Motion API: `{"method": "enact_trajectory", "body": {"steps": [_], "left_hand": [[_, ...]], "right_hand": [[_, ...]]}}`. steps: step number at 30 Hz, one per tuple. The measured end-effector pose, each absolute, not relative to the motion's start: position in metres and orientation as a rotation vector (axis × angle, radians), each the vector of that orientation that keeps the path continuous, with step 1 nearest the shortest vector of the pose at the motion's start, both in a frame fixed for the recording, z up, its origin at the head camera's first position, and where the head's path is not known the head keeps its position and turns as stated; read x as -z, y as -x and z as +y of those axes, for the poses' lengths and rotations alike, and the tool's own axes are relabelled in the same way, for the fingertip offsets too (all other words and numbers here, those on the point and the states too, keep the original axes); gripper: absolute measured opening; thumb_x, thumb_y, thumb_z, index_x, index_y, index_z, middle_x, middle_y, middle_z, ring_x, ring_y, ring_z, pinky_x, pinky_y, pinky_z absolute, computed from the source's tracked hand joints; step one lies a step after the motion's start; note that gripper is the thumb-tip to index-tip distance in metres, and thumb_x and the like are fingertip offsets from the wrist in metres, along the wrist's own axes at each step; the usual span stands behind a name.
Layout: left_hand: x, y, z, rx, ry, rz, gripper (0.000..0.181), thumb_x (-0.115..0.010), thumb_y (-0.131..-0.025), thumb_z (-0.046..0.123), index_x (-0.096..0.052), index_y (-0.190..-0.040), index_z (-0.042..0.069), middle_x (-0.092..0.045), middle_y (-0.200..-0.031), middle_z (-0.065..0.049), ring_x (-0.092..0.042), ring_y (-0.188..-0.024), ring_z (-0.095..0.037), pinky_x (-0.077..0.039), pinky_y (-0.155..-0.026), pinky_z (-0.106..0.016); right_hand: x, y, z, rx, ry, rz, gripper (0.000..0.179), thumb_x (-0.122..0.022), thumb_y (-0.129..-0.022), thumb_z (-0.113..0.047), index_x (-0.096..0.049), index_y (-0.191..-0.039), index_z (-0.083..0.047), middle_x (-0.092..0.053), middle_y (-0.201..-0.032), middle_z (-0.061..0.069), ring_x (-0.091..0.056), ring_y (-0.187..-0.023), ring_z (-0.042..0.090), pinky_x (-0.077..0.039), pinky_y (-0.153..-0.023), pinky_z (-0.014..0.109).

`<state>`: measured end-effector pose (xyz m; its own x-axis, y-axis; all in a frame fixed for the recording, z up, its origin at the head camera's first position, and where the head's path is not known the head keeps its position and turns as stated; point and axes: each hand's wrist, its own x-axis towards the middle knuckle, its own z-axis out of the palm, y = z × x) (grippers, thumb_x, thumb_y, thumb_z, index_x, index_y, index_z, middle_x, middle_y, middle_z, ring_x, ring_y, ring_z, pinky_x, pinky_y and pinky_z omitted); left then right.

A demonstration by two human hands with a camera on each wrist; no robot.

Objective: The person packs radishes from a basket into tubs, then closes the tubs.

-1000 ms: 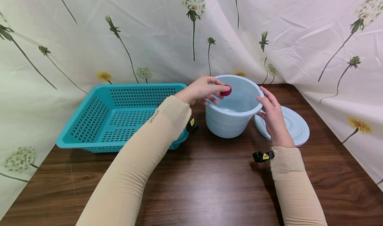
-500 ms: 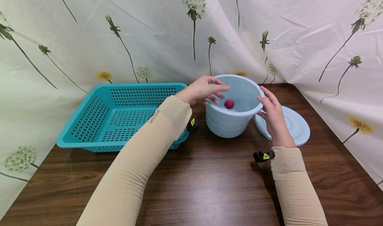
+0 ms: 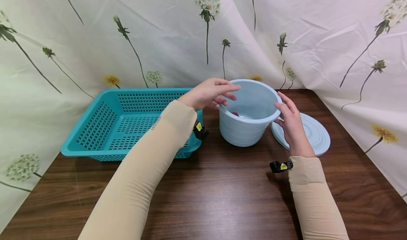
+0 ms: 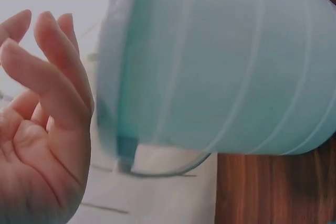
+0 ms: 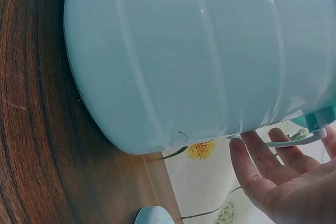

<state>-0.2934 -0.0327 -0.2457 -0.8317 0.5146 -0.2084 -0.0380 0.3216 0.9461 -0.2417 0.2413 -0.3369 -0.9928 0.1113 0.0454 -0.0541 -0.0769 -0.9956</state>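
Note:
A light blue bucket (image 3: 243, 132) stands upright on the table, its mouth tilted into view. Low inside it shows part of a small red ball (image 3: 235, 113), mostly hidden by the near rim. My left hand (image 3: 211, 93) hovers at the bucket's left rim with loosely spread fingers and nothing in them. The left wrist view has that hand (image 4: 44, 119) beside the rim, palm bare. On the opposite side, my right hand (image 3: 289, 123) holds the bucket's rim. Its fingers (image 5: 254, 169) lie along the outer wall near the bucket's thin handle (image 5: 299, 141) in the right wrist view.
To the left stands a teal perforated basket (image 3: 68, 146), partly behind my left forearm. A round light blue lid (image 3: 316, 132) lies flat right of the bucket, partly behind my right hand. A flower-printed cloth (image 3: 178, 38) hangs behind the brown wooden table (image 3: 219, 197).
My left hand let go of the red ball, which dropped into the bucket and shifted left inside it. The left hand then drew back slightly left. My right hand stayed at the rim.

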Motion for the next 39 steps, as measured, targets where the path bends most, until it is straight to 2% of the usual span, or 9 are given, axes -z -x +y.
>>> {"method": "enact_trajectory", "body": {"steps": [6, 11, 16, 19, 22, 27, 31, 36, 39], "left_hand": [[0.239, 0.305, -0.068, -1.659, -0.347, 2.028, 0.046, -0.060, -0.098, 0.043, -0.060, -0.133, 0.015, -0.066, -0.125, -0.012, -0.062, -0.070, -0.011, -0.049, -0.059, -0.019], [0.241, 0.318, -0.103, -1.714, -0.260, 2.025, 0.047, -0.060, -0.097, 0.043, -0.058, -0.136, 0.015, -0.068, -0.117, -0.005, -0.061, -0.069, -0.009, -0.049, -0.060, -0.018], [0.256, 0.332, -0.137, -1.703, -0.164, 2.049, 0.054, -0.059, -0.097, 0.046, -0.051, -0.143, 0.018, -0.064, -0.125, -0.004, -0.062, -0.072, -0.008, -0.049, -0.062, -0.018], [0.267, 0.336, -0.158, -1.686, -0.101, 2.053, 0.057, -0.058, -0.097, 0.048, -0.048, -0.145, 0.019, -0.066, -0.120, 0.001, -0.061, -0.074, -0.007, -0.048, -0.062, -0.017], [0.279, 0.339, -0.178, -1.657, -0.051, 2.064, 0.060, -0.056, -0.097, 0.050, -0.045, -0.147, 0.019, -0.068, -0.109, 0.007, -0.061, -0.074, -0.006, -0.047, -0.062, -0.016], [0.296, 0.340, -0.206, -1.569, -0.007, 2.093, 0.066, -0.055, -0.097, 0.053, -0.039, -0.152, 0.020, -0.067, -0.111, 0.010, -0.061, -0.074, -0.002, -0.047, -0.063, -0.015], [0.305, 0.339, -0.222, -1.500, 0.027, 2.109, 0.065, -0.054, -0.099, 0.050, -0.035, -0.154, 0.021, -0.062, -0.121, 0.007, -0.060, -0.074, 0.001, -0.047, -0.062, -0.014], [0.313, 0.339, -0.234, -1.409, 0.045, 2.125, 0.065, -0.055, -0.100, 0.044, -0.031, -0.154, 0.017, -0.061, -0.122, 0.005, -0.062, -0.079, 0.001, -0.049, -0.064, -0.015], [0.316, 0.338, -0.239, -1.331, 0.016, 2.141, 0.066, -0.054, -0.101, 0.041, -0.028, -0.155, 0.013, -0.056, -0.135, -0.005, -0.063, -0.086, -0.002, -0.050, -0.066, -0.017]], "right_hand": [[0.337, 0.242, 0.242, -2.232, 0.057, -2.049, 0.055, -0.053, -0.101, -0.032, -0.037, -0.153, -0.027, -0.031, -0.158, 0.005, -0.052, -0.118, 0.012, -0.050, -0.081, 0.021], [0.336, 0.241, 0.242, -2.233, 0.061, -2.050, 0.055, -0.053, -0.102, -0.032, -0.036, -0.154, -0.026, -0.032, -0.158, 0.005, -0.052, -0.117, 0.011, -0.050, -0.081, 0.021], [0.335, 0.239, 0.243, -2.229, 0.066, -2.049, 0.055, -0.052, -0.102, -0.031, -0.036, -0.154, -0.026, -0.031, -0.158, 0.005, -0.051, -0.119, 0.012, -0.050, -0.082, 0.021], [0.335, 0.239, 0.243, -2.237, 0.066, -2.040, 0.055, -0.053, -0.102, -0.031, -0.036, -0.154, -0.026, -0.032, -0.157, 0.005, -0.052, -0.118, 0.011, -0.050, -0.082, 0.021], [0.336, 0.239, 0.242, -2.240, 0.066, -2.036, 0.056, -0.053, -0.101, -0.031, -0.036, -0.154, -0.025, -0.033, -0.156, 0.004, -0.053, -0.116, 0.010, -0.050, -0.081, 0.021], [0.337, 0.240, 0.241, -2.235, 0.065, -2.038, 0.056, -0.054, -0.101, -0.032, -0.037, -0.153, -0.025, -0.033, -0.156, 0.005, -0.053, -0.115, 0.009, -0.050, -0.081, 0.021], [0.338, 0.241, 0.240, -2.231, 0.059, -2.036, 0.055, -0.053, -0.101, -0.032, -0.037, -0.153, -0.025, -0.032, -0.157, 0.005, -0.053, -0.115, 0.010, -0.050, -0.081, 0.021], [0.337, 0.240, 0.240, -2.234, 0.061, -2.030, 0.054, -0.053, -0.101, -0.032, -0.038, -0.153, -0.026, -0.033, -0.156, 0.005, -0.053, -0.114, 0.009, -0.050, -0.081, 0.021], [0.338, 0.240, 0.240, -2.233, 0.057, -2.030, 0.055, -0.053, -0.101, -0.032, -0.037, -0.153, -0.026, -0.033, -0.156, 0.005, -0.053, -0.114, 0.009, -0.050, -0.081, 0.022]]}}
